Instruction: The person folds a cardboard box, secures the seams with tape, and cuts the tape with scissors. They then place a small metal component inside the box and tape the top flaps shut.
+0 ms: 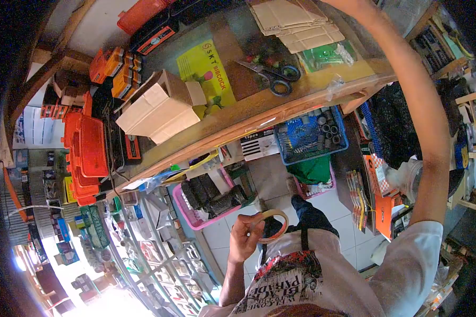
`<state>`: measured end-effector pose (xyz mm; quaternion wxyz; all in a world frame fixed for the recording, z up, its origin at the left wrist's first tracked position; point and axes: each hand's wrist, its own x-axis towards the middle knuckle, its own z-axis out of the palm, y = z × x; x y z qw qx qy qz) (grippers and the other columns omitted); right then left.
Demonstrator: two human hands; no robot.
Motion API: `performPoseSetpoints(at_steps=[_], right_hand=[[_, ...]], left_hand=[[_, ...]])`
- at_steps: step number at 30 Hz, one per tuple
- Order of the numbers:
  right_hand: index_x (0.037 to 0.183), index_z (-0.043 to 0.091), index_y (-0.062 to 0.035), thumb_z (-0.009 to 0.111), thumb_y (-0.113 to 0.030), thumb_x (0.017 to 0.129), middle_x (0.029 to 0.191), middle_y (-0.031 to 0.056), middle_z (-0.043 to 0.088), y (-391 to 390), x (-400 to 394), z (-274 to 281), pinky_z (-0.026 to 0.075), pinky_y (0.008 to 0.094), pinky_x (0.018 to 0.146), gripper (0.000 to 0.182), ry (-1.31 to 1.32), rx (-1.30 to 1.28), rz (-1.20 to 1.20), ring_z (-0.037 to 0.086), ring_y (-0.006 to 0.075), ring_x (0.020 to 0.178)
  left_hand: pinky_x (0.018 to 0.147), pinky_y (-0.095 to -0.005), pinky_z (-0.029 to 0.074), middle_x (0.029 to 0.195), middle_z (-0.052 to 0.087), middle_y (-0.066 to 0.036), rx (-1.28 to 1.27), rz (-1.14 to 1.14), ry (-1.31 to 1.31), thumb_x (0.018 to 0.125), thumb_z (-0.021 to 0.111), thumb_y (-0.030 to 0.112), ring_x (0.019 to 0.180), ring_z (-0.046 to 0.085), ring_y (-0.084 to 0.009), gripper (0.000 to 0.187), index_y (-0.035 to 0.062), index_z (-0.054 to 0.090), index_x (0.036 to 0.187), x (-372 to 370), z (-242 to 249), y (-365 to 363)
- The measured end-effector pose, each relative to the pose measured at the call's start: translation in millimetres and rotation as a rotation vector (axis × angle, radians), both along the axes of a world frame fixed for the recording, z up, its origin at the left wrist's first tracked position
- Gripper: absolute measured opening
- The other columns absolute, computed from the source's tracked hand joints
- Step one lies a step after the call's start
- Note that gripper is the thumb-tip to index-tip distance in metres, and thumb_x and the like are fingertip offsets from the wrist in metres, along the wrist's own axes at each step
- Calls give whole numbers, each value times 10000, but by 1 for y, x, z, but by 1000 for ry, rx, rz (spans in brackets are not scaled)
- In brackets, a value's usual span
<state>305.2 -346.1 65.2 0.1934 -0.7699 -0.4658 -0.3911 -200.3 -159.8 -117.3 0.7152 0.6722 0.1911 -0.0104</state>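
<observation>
My left hand (246, 238) is closed on a roll of tan tape (275, 226), in front of my shirt. My right arm reaches up along the right side and over the counter; its hand is beyond the top edge. Below that forearm lie folded cardboard sheets (301, 21) and a green plastic packet (328, 55). Black-handled scissors (275, 77) lie spread on the wooden counter (322, 84). An open cardboard box (161, 108) stands beside a yellow card (206, 71).
Under the counter are a blue basket of dark fittings (312, 134) and a pink basket of black items (209, 198). Orange cases (87, 148) stand at the left. Boxed goods (383, 195) and a clear jar (409, 177) are at the right.
</observation>
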Motion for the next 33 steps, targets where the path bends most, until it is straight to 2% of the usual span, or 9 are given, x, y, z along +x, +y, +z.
performPoseSetpoints(at_steps=[2,5,8,11,12,16,25,28,33], right_hand=[[905,640,-6,736,-92,907,1171,154,614,3,7,-7,521,462,796,130,134,92,170,644,318,942],[988,692,-16,714,-81,920,1233,148,609,-1,2,-10,499,452,904,97,62,5,226,623,306,1066],[1125,727,-52,773,-196,888,1322,153,587,0,-15,-8,455,450,1026,282,-163,-104,60,562,304,1217],[1255,705,-80,839,-337,812,1414,160,542,-6,-25,-9,401,468,1110,530,-59,-226,8,468,326,1341],[1283,687,-77,885,-417,729,1449,174,513,-9,-26,-7,374,491,1137,680,56,-260,81,423,349,1376],[1314,666,-81,903,-390,699,1469,166,494,-15,-33,-6,370,480,1146,728,133,-324,72,420,348,1371],[1251,711,-95,870,-262,747,1417,159,557,-17,-25,-1,429,470,1083,554,193,-301,45,506,354,1300],[1226,720,-84,840,-219,793,1378,170,592,-20,-25,0,457,464,1049,470,196,-251,127,555,356,1260],[1159,745,-74,777,-118,850,1272,157,669,-19,-22,-4,519,433,965,313,78,-169,165,646,326,1146]], left_hand=[[698,-238,487,1025,694,-79,7,18,-6,995,619,12,815,583,-63,172,3,537,1146,-1,1,0],[672,-234,480,963,679,-66,-25,32,-11,999,615,22,777,579,-64,174,-3,536,1152,-5,-2,4],[645,-234,472,903,656,-49,-27,93,22,1001,614,36,739,567,-62,176,-9,535,1151,-7,-1,6],[631,-236,468,868,633,-37,-12,88,-51,1001,614,43,722,562,-63,189,-15,529,1160,-9,-3,11],[627,-234,465,868,632,-36,5,84,-53,1002,611,42,718,559,-62,190,-14,529,1165,-10,-4,12],[622,-228,458,873,631,-37,-8,79,-65,1006,606,39,714,552,-57,196,-14,530,1180,-11,-8,12],[654,-220,468,910,645,-40,-35,77,-75,1007,601,29,753,562,-51,203,-16,522,1189,-8,-10,4],[657,-216,459,917,645,-38,-45,107,-47,1006,594,18,760,559,-49,199,-18,522,1188,-10,-12,0],[642,-210,432,910,636,-30,-55,80,-40,1004,585,5,742,539,-44,193,-11,528,1188,-11,-10,0]])
